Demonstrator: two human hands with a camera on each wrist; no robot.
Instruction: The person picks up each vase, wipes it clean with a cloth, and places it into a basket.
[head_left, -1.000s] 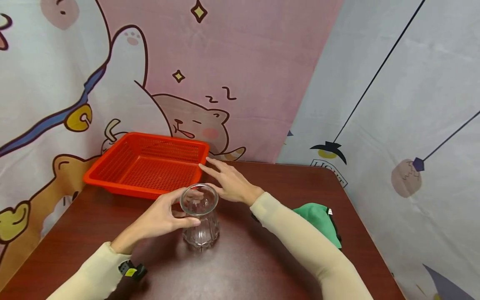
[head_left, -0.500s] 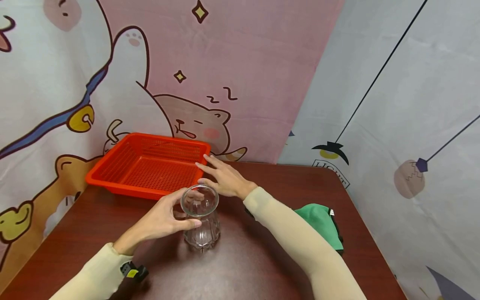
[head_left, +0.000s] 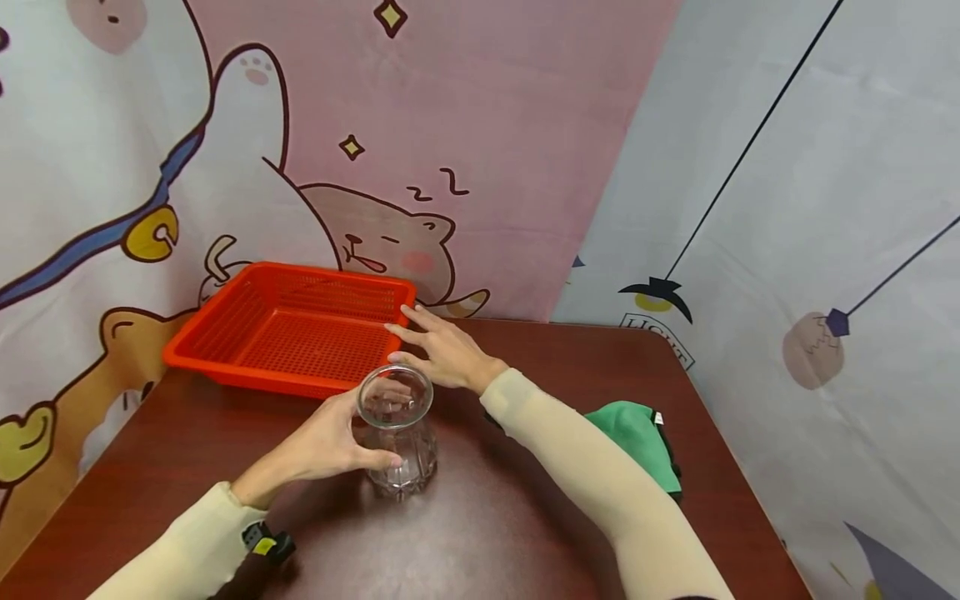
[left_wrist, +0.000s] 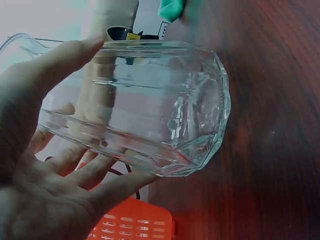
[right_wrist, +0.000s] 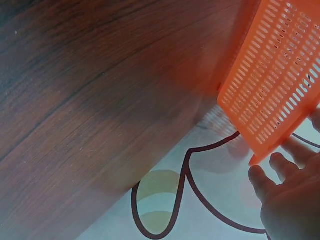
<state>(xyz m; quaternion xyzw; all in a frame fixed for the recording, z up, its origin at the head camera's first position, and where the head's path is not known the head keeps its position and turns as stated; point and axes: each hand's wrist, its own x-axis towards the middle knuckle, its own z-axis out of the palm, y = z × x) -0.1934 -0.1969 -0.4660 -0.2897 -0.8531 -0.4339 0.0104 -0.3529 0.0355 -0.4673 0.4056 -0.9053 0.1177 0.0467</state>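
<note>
A clear glass jar (head_left: 411,437) with a round flared rim and a faceted base stands upright near the middle of the table. My left hand (head_left: 326,442) grips it from the left, thumb on the near side and fingers behind the glass. In the left wrist view the jar (left_wrist: 165,100) looks see-through, with nothing inside. Whether its base touches the table, I cannot tell. My right hand (head_left: 446,350), fingers spread and fairly straight, is at the right side of an orange-red plastic basket (head_left: 288,383). Whether these fingers touch the basket's rim is unclear.
On the right of the dark wooden table (head_left: 510,517) lies a green cloth item (head_left: 637,442) with black edging, partly behind my right forearm. A printed cartoon curtain (head_left: 510,167) closes off the back and right side.
My right hand has drifted a little left along the basket's corner. My left thumb sits slightly lower on the jar. The basket and green cloth item stay put; the head view shifts slightly.
</note>
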